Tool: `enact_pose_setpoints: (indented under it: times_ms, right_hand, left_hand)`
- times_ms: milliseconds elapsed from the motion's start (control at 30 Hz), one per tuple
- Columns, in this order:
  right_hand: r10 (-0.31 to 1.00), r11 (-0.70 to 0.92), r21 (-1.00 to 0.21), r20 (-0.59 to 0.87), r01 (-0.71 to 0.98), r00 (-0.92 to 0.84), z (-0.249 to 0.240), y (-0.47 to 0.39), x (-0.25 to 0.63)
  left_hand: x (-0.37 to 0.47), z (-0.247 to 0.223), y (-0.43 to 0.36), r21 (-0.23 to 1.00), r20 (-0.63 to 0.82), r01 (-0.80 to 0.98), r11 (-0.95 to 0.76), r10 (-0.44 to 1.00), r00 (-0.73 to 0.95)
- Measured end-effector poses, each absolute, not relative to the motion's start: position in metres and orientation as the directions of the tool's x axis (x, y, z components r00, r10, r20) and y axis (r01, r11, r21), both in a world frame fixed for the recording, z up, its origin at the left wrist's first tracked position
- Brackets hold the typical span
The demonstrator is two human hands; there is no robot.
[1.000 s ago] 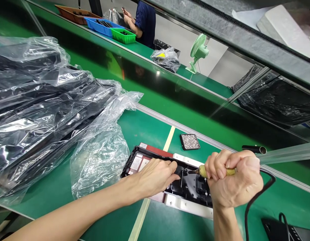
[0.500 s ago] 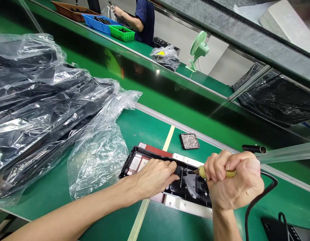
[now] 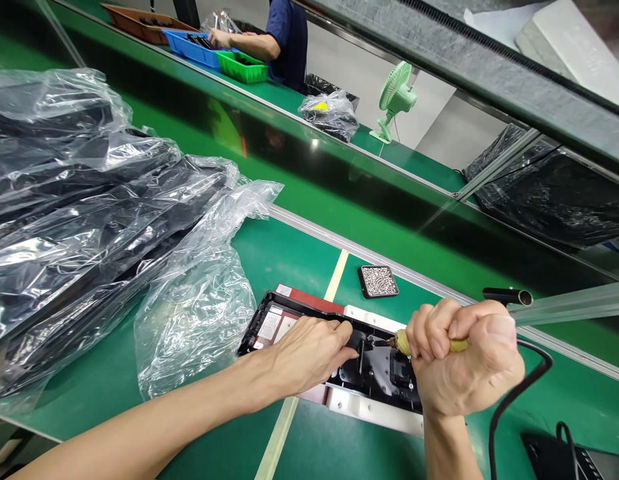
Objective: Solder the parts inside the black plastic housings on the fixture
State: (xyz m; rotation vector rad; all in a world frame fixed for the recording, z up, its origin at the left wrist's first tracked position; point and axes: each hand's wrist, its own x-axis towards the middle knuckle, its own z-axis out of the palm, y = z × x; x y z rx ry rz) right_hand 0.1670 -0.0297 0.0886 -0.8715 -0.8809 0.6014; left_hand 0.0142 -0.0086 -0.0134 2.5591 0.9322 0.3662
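Note:
My right hand (image 3: 467, 360) is wrapped round the yellow handle of a corded soldering iron (image 3: 403, 342). The iron's tip points left, down into a long black plastic housing (image 3: 382, 370). My left hand (image 3: 312, 350) lies across the housing's middle, its fingers curled and closed near the tip; whatever they may hold is hidden. Beneath the housing is a fixture with a dark red base and white side blocks (image 3: 374, 410). Small silvery metal pieces fill a little black tray (image 3: 378, 281) behind the housing.
Plastic-wrapped black parts (image 3: 89, 200) are piled at left, with a loose clear bag (image 3: 199, 313) beside them. A metal rail (image 3: 334, 243) runs behind my bench. Across the way, a person's arm (image 3: 254, 45) reaches over a blue bin (image 3: 189, 48). The iron's black cord (image 3: 509, 393) hangs at right.
My right hand and the soldering iron have shifted very slightly left. The other person's hand has moved down and left to the blue bin. My left hand has stayed put.

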Motion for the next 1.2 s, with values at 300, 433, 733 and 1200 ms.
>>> enact_pose_setpoints:
  times_ms: [300, 433, 733, 1200]
  right_hand:
    - [0.751, 0.532, -0.843, 0.423, -0.085, 0.507, 0.0871, -0.0294, 0.1658]
    - [0.745, 0.533, -0.843, 0.429, -0.07, 0.51, 0.0869, -0.0294, 0.1658]
    - [0.747, 0.534, -0.843, 0.433, -0.067, 0.505, 0.0878, -0.0292, 0.1655]
    - [0.748, 0.516, -0.853, 0.404, -0.079, 0.526, 0.0885, -0.0286, 0.1629]
  left_hand:
    - [0.0148, -0.0119, -0.0096, 0.451, 0.109, 0.562, -0.693, 0.668, 0.736]
    - [0.0149, -0.0108, -0.0094, 0.447, 0.112, 0.568, -0.691, 0.673, 0.731]
    - [0.0139, -0.0131, -0.0081, 0.442, 0.115, 0.561, -0.7, 0.665, 0.738]
    - [0.0147, -0.0147, -0.0071, 0.467, 0.092, 0.557, -0.687, 0.664, 0.742]
